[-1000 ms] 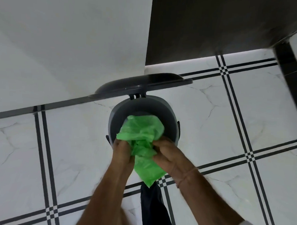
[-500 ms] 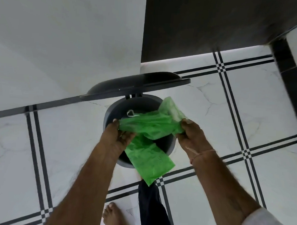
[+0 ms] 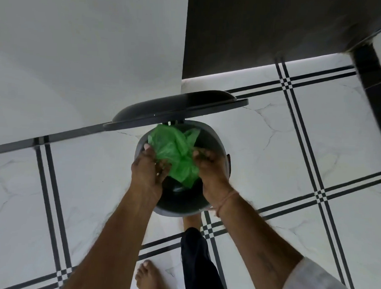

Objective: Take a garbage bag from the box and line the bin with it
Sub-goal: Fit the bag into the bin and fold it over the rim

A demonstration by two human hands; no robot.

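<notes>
Two hands [image 3: 147, 173] [image 3: 210, 173] clutching green bag [image 3: 176, 152] over grey bin [image 3: 182, 207] on white marble-look floor [image 3: 294, 149] beside white wall [image 3: 80, 52].

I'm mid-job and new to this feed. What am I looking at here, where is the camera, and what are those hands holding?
There is no machine here: a person works with bare hands, and the single camera sits on their head, looking down past their arms to the floor. The left hand and the right hand both grip a crumpled green garbage bag over the mouth of a round grey bin. The bag is bunched up, not yet spread over the rim. The bin's lid stands open behind it. The bin stands on a white tiled floor with dark lines, close to a white wall. The person's bare foot shows below.
</notes>
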